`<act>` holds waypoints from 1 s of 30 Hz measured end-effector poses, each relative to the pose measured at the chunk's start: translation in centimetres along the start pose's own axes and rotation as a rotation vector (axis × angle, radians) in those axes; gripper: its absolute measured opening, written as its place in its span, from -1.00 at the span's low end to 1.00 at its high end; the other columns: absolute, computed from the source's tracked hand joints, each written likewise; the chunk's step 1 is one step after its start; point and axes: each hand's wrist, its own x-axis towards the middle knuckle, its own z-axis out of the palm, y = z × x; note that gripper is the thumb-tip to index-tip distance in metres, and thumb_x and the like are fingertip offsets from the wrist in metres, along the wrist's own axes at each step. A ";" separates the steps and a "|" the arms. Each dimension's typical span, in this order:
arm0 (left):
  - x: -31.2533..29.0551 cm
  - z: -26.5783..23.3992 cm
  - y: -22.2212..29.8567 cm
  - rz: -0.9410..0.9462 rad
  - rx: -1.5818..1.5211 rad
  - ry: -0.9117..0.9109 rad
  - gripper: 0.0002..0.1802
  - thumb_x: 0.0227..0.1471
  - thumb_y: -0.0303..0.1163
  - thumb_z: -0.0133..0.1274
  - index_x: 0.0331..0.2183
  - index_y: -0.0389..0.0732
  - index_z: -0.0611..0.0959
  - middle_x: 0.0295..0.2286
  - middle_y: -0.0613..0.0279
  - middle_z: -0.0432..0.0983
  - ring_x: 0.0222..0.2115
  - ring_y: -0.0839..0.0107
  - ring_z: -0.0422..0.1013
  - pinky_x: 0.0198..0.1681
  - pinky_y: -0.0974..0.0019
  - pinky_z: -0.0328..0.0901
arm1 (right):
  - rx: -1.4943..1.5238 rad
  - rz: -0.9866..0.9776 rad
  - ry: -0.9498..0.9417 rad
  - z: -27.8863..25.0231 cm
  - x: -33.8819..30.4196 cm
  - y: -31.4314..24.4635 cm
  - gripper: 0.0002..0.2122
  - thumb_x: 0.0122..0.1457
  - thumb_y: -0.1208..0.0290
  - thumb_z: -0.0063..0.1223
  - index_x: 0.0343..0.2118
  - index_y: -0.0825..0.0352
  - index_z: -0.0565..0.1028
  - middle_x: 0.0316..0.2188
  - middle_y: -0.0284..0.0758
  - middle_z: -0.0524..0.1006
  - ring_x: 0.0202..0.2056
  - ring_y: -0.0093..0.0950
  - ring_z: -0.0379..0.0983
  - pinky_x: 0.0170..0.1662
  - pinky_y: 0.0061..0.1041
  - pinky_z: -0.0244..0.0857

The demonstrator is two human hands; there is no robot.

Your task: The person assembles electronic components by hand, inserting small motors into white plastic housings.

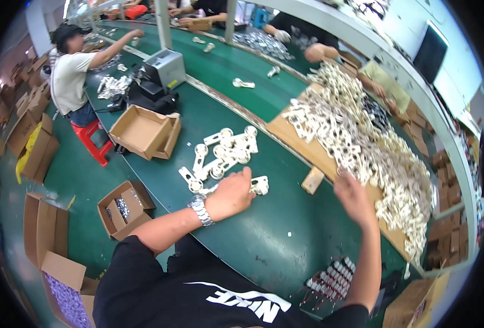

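Note:
My left hand (pixel 232 192) rests on the green table, fingers curled on a white plastic part (pixel 259 186) at the near edge of a small cluster of white plastic parts (pixel 223 153). A metal watch sits on that wrist. My right hand (pixel 353 197) hovers with fingers apart at the near edge of a big heap of white plastic parts (pixel 362 136) on a brown board; whether it grips one I cannot tell. A small wooden block (pixel 312 180) lies between my hands.
An open cardboard box (pixel 143 131) and a grey machine (pixel 165 68) stand on the table (pixel 253 240) further left. Cartons (pixel 124 208) sit on the floor at left. A seated person (pixel 72 76) reaches onto the table; other workers sit across. A tray of small red-white pieces (pixel 332 279) lies near me.

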 end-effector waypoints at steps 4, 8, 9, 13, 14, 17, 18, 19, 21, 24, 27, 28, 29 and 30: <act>1.2 0.6 -0.4 0.053 0.025 0.114 -0.50 0.05 -0.35 0.29 -0.17 -0.39 0.34 -0.24 -0.22 0.47 -0.19 -0.15 0.48 -0.15 -0.05 0.41 | -0.214 0.048 -0.284 -3.2 -11.7 -1.9 -0.49 0.11 0.32 0.35 0.15 0.26 0.52 0.03 -0.10 0.54 0.10 -0.06 0.39 0.26 -0.19 0.27; 3.3 -0.3 -0.2 0.083 -0.035 0.200 -0.36 0.08 -0.11 0.32 -0.17 -0.46 0.40 -0.25 -0.25 0.47 -0.23 -0.17 0.49 -0.15 -0.06 0.42 | -0.275 0.249 -0.305 -1.9 -19.8 0.9 -0.39 -0.10 0.30 0.51 0.11 0.13 0.57 0.07 -0.14 0.49 0.11 -0.06 0.32 0.23 -0.20 0.28; 3.8 -1.1 0.1 0.054 -0.059 0.206 -0.33 0.12 -0.05 0.29 -0.15 -0.48 0.39 -0.25 -0.26 0.47 -0.22 -0.18 0.49 -0.15 -0.07 0.40 | -0.325 0.237 -0.261 -0.9 -20.8 1.6 -0.41 -0.15 0.35 0.52 0.06 0.16 0.59 0.01 -0.14 0.49 0.09 -0.07 0.32 0.21 -0.20 0.30; 6.4 -1.5 1.7 0.056 -0.332 0.266 -0.56 0.20 -0.18 0.22 -0.16 -0.36 0.47 -0.27 -0.15 0.49 -0.26 -0.08 0.48 -0.18 -0.01 0.37 | -0.338 0.202 -0.127 1.5 -21.0 2.4 -0.51 -0.17 0.53 0.44 -0.06 0.23 0.60 -0.23 -0.10 0.48 -0.16 -0.10 0.36 -0.07 -0.17 0.31; 7.0 -0.9 2.0 0.055 -0.406 0.233 -0.60 0.21 -0.20 0.21 -0.16 -0.33 0.49 -0.28 -0.12 0.52 -0.28 -0.03 0.49 -0.19 0.02 0.37 | -0.310 0.153 -0.126 1.5 -20.8 2.3 -0.59 -0.02 0.55 0.32 -0.03 0.29 0.58 -0.27 -0.09 0.47 -0.23 -0.11 0.35 -0.15 -0.15 0.26; 7.9 3.2 3.6 0.227 -0.456 0.316 -0.64 0.20 -0.17 0.22 -0.20 -0.27 0.54 -0.29 -0.06 0.44 -0.30 -0.02 0.44 -0.23 0.03 0.35 | -0.225 0.166 -0.090 1.6 -19.3 1.7 -0.82 0.23 0.38 0.20 -0.17 0.32 0.58 -0.24 -0.06 0.58 -0.16 0.03 0.47 -0.04 -0.07 0.34; 7.9 3.8 4.8 0.223 -0.459 0.209 -0.65 0.21 -0.16 0.21 -0.21 -0.26 0.56 -0.27 -0.04 0.42 -0.27 0.00 0.42 -0.20 0.05 0.34 | -0.210 0.126 -0.013 2.4 -19.5 2.6 -0.85 0.25 0.42 0.17 -0.18 0.34 0.57 -0.30 -0.10 0.56 -0.19 -0.01 0.46 -0.10 -0.07 0.34; 7.8 4.7 6.0 0.258 -0.443 0.183 -0.65 0.23 -0.14 0.18 -0.19 -0.25 0.61 -0.28 -0.02 0.42 -0.24 0.03 0.42 -0.17 0.08 0.35 | -0.210 0.118 -0.013 2.8 -19.4 2.8 -0.85 0.25 0.42 0.17 -0.18 0.34 0.57 -0.30 -0.10 0.56 -0.19 -0.01 0.46 -0.10 -0.07 0.34; 7.3 6.9 7.5 0.328 -0.537 0.179 -0.63 0.27 -0.11 0.14 -0.15 -0.25 0.65 -0.27 0.03 0.43 -0.21 0.07 0.41 -0.11 0.12 0.35 | -0.306 0.066 0.107 3.8 -18.9 2.6 -0.81 0.24 0.39 0.17 -0.16 0.36 0.56 -0.26 -0.02 0.56 -0.19 0.07 0.44 -0.09 -0.05 0.34; 6.5 8.3 9.3 0.301 -0.616 0.044 -0.60 0.34 -0.11 0.04 -0.16 -0.31 0.62 -0.26 0.02 0.44 -0.19 0.08 0.41 -0.10 0.11 0.34 | -0.477 0.033 0.125 5.8 -17.9 3.3 -0.74 0.19 0.47 0.21 -0.06 0.37 0.53 -0.28 -0.11 0.52 -0.23 -0.09 0.42 -0.13 -0.16 0.32; 5.8 8.8 8.9 0.332 -0.630 -0.035 -0.59 0.37 -0.11 0.00 -0.15 -0.33 0.61 -0.23 0.03 0.45 -0.17 0.08 0.41 -0.07 0.11 0.33 | -0.358 0.090 0.170 7.0 -16.8 2.2 -0.65 0.19 0.45 0.15 0.05 0.37 0.51 -0.27 -0.10 0.47 -0.22 -0.10 0.36 -0.12 -0.15 0.25; 5.7 9.0 8.5 0.341 -0.640 -0.033 -0.59 0.39 -0.12 -0.03 -0.13 -0.34 0.58 -0.22 0.03 0.45 -0.16 0.09 0.42 -0.06 0.09 0.33 | -0.273 0.124 0.195 7.2 -16.1 0.9 -0.65 0.24 0.43 0.10 0.07 0.40 0.49 -0.27 -0.11 0.47 -0.22 -0.10 0.36 -0.11 -0.15 0.25; 5.6 8.9 8.1 0.337 -0.640 -0.037 -0.59 0.39 -0.12 -0.03 -0.13 -0.34 0.58 -0.22 0.03 0.45 -0.16 0.09 0.42 -0.06 0.09 0.33 | -0.301 0.157 0.146 7.3 -15.3 -0.6 -0.64 0.25 0.40 0.13 0.09 0.37 0.48 -0.27 -0.11 0.46 -0.22 -0.10 0.36 -0.12 -0.17 0.23; 5.4 8.9 8.0 0.340 -0.689 -0.023 -0.59 0.40 -0.14 -0.04 -0.10 -0.35 0.56 -0.21 -0.03 0.46 -0.15 0.02 0.42 -0.05 0.06 0.33 | -0.393 0.103 0.160 7.8 -14.7 -1.3 -0.67 0.24 0.41 0.15 0.05 0.36 0.49 -0.28 -0.12 0.47 -0.22 -0.11 0.36 -0.12 -0.18 0.23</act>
